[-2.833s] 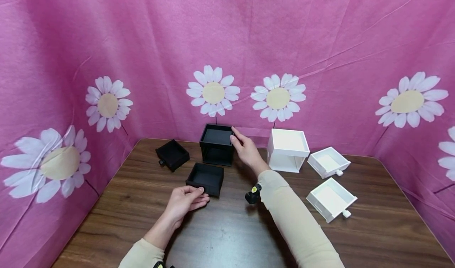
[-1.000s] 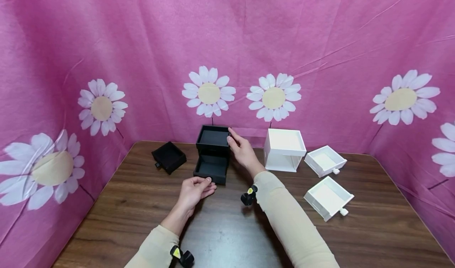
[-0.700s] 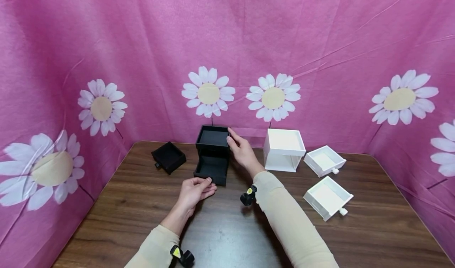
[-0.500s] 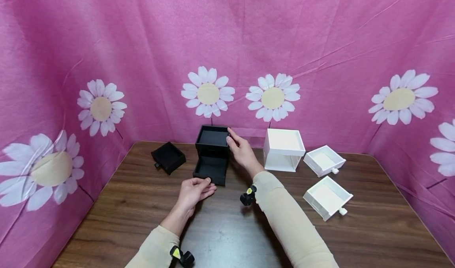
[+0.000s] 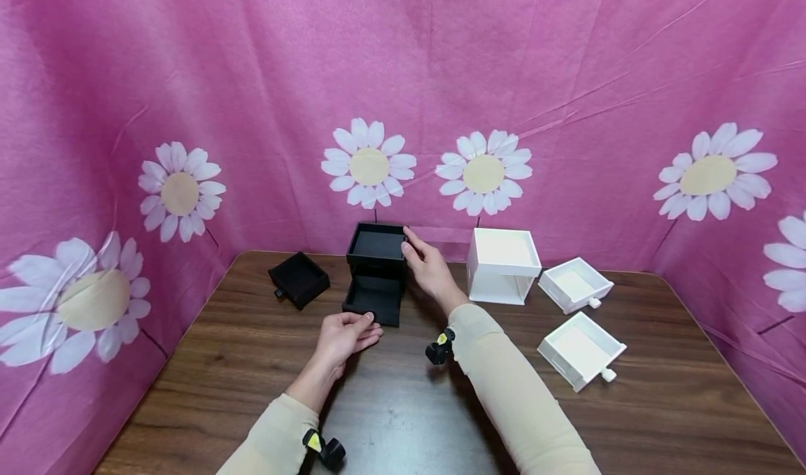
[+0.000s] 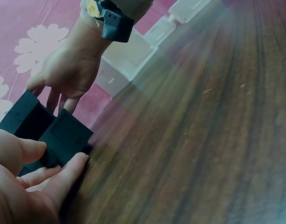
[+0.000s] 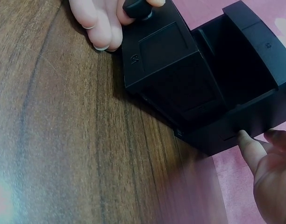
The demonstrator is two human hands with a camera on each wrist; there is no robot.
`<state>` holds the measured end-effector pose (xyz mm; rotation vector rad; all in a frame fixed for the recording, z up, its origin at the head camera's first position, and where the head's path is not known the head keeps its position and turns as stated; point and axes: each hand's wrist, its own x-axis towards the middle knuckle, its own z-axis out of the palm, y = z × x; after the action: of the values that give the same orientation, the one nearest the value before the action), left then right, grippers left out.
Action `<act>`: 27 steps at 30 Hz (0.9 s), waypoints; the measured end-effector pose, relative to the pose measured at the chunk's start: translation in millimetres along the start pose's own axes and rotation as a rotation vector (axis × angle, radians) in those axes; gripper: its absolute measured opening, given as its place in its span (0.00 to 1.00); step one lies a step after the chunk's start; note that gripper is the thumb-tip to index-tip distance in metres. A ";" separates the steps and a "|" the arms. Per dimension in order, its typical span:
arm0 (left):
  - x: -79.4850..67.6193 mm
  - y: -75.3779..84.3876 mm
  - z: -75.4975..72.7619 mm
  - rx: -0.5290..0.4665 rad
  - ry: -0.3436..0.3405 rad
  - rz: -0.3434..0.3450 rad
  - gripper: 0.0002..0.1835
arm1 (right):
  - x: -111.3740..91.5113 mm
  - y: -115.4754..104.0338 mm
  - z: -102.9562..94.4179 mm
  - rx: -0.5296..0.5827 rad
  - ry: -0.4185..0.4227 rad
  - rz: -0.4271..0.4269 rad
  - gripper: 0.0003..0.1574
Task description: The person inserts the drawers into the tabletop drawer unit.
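A small black cabinet (image 5: pixel 378 244) with a recessed top stands near the table's back edge. Its black drawer (image 5: pixel 373 299) sits partly inside the lower opening, front end sticking out toward me. With thumb and fingers, my left hand (image 5: pixel 338 342) pinches the round knob (image 7: pixel 137 8) on the drawer front; the knob is hidden in the head view. My right hand (image 5: pixel 433 268) rests against the cabinet's right side, its fingers mostly straight, fingertips touching the wall and upper rim. The upper opening above the drawer is dark and holds no drawer in the right wrist view.
Left of the cabinet lies a second black drawer (image 5: pixel 299 280), knob toward me. A white cabinet (image 5: pixel 504 265) stands right of my right hand. Two white drawers, a farther one (image 5: pixel 576 284) and a nearer one (image 5: pixel 582 350), lie beyond it. A pink curtain (image 5: pixel 403 55) hangs behind the table.
The left hand has moved the drawer away from me, from the table in front of the cabinet into its lower opening. Over the last second it barely shifts. The right hand stays on the cabinet.
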<state>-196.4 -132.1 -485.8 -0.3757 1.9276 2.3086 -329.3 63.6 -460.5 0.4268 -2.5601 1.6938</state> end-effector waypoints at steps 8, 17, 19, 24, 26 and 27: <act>8.3 4.0 -2.4 0.038 -0.015 -0.051 0.11 | -1.1 -0.4 0.2 -0.001 0.000 0.004 0.33; 16.9 5.6 -2.2 0.042 -0.028 -0.078 0.14 | -1.8 -2.1 2.2 0.005 0.007 0.003 0.33; 18.3 6.1 -1.9 0.037 -0.025 -0.081 0.14 | -1.9 -2.7 3.0 0.007 0.006 0.004 0.33; 22.2 6.6 -0.6 0.037 -0.020 -0.083 0.15 | -2.0 -2.6 2.9 0.012 0.012 0.008 0.33; 23.4 7.1 0.3 0.034 -0.022 -0.080 0.15 | -1.9 -1.9 2.2 0.016 0.012 0.013 0.33; 24.2 7.1 0.7 0.032 -0.024 -0.080 0.16 | -2.0 -1.7 1.9 0.014 0.011 0.017 0.33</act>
<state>-221.5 -134.6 -485.2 -0.4115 1.8997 2.2203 -326.8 61.6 -460.2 0.3970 -2.5523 1.7161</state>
